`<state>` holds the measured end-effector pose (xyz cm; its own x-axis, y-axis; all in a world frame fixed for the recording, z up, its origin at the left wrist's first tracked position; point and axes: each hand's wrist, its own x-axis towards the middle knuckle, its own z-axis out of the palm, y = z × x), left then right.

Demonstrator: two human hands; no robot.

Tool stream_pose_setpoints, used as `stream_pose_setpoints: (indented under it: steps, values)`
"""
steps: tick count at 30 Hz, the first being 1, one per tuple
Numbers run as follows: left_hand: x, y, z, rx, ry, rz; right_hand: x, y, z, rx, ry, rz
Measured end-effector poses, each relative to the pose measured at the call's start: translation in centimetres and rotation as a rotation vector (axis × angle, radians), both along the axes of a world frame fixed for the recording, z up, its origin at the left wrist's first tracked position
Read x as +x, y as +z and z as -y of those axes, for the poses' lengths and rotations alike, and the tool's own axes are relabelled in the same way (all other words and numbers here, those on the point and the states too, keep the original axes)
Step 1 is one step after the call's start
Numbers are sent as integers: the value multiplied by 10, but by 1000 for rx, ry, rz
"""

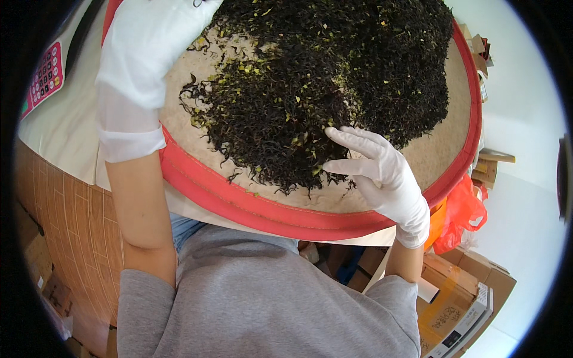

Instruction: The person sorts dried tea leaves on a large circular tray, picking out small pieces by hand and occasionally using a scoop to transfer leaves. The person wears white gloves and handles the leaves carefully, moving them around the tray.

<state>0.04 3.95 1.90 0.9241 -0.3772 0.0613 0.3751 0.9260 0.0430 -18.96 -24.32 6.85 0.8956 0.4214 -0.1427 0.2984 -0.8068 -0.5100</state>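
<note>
A wide round tray with a red fabric rim (268, 223) and a beige lining holds a heap of dark, twisted dried leaves, likely tea (286, 107). Small yellow-green bits are scattered through it. My right hand (380, 172), in a white glove, rests at the near right side of the heap. Its fingers are spread, with the tips touching the leaves, and a yellow-green bit lies beside one fingertip. At the upper left is my left hand (165, 22), also gloved in white. The top edge cuts off its fingers, and a dark curled strand shows against the glove.
A pink calculator (47, 74) lies on the pale tabletop (67, 134) at far left. Right of the tray hangs a red plastic bag (461, 215). Cardboard boxes (452, 277) and a white appliance (465, 322) stand below it, near a white wall (523, 201).
</note>
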Motion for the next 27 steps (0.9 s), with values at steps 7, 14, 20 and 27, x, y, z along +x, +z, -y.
stream_pose_setpoints:
  steps: [7, 14, 20, 27]
  values:
    - [-5, 8, 7, 41, 30, 1, 21, -4, 15, 145, -234, 235]
    - [0, 4, 4, 90, 61, 7, 102, -53, 11, 259, -307, 10]
    - [-4, 1, 2, 60, 12, 24, 89, -21, -27, 400, -31, -133]
    - [-6, 7, 9, 85, 70, -32, 13, -8, -30, 96, 214, 111]
